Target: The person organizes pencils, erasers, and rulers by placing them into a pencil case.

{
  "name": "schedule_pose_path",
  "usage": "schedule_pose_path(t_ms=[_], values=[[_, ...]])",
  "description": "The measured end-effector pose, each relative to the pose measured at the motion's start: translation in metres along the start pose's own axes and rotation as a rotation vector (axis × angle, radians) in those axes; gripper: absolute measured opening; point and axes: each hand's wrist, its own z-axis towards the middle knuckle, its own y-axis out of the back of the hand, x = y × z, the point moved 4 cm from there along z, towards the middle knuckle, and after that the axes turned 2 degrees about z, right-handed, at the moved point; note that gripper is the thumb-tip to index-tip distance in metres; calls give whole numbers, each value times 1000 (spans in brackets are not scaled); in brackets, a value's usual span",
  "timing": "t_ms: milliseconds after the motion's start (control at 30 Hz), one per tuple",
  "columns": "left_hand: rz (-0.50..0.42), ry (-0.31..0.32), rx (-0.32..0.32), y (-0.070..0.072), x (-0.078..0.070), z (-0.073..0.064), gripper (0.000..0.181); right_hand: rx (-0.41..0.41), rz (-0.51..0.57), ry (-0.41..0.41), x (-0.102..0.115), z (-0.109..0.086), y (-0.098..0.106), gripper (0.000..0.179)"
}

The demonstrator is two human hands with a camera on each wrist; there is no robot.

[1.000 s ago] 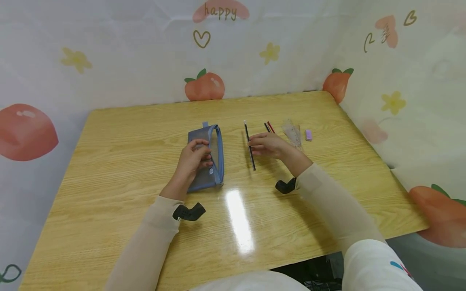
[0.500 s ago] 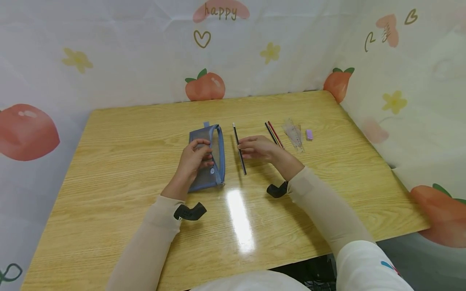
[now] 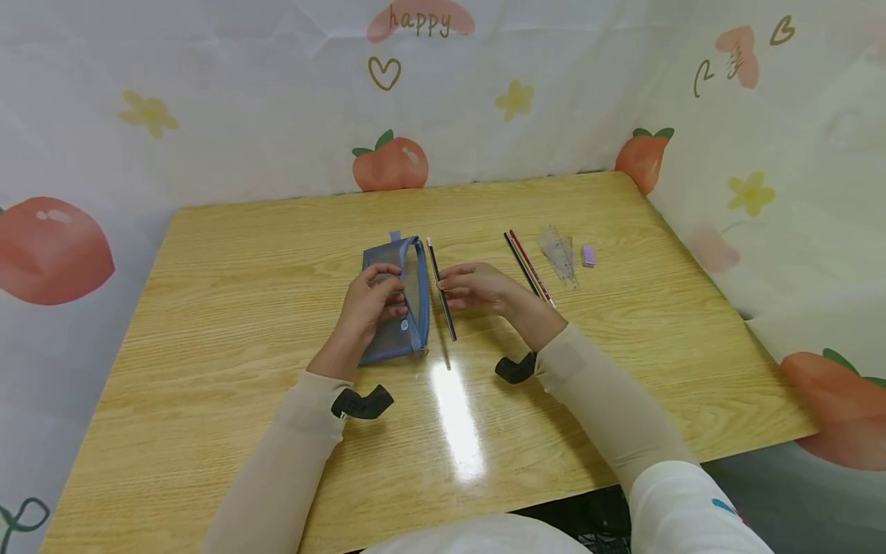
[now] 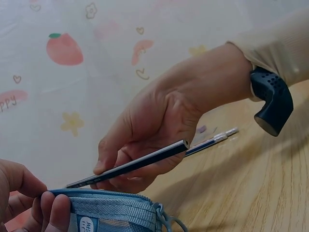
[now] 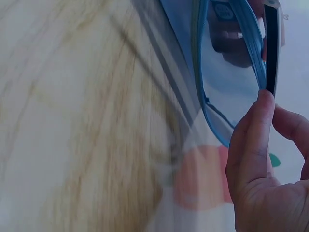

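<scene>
A blue mesh pencil case (image 3: 388, 346) stands unzipped on the table, its opening facing right. My left hand (image 3: 367, 308) pinches the near side of that opening; in the left wrist view the thumb and fingers (image 4: 59, 212) grip its zipped edge. A dark pencil (image 3: 447, 317) with a white end is pinched between the thumb and fingers of my right hand (image 3: 481, 288), just right of the case. It is held above the table, casting a shadow. In the right wrist view the pencil (image 5: 273, 53) overlaps the rim of the case (image 5: 198, 63).
Right of my right hand lie a dark pencil (image 3: 517, 258) and a red one (image 3: 529, 265), side by side. Clear rulers (image 3: 559, 254) and a purple eraser (image 3: 587, 256) are farther right. Printed white sheets (image 3: 277, 154) border the wooden table (image 3: 228, 308).
My right hand has carried the pencil leftward, up beside the case opening. The pencils and rulers behind it have come into fuller view. My left hand stays on the case.
</scene>
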Motion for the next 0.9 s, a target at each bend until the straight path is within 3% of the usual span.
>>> schedule_pose_path(t_ms=[300, 600, 900], values=[[2, 0, -11, -1, 1, 1, 28, 29, 9, 8, -5, 4, -12, 29], [-2, 7, -4, -3, 3, 0, 23, 34, 4, 5, -10, 7, -18, 14], [15, 11, 11, -6, 4, -1, 25, 1, -33, 8, -11, 13, -26, 25]])
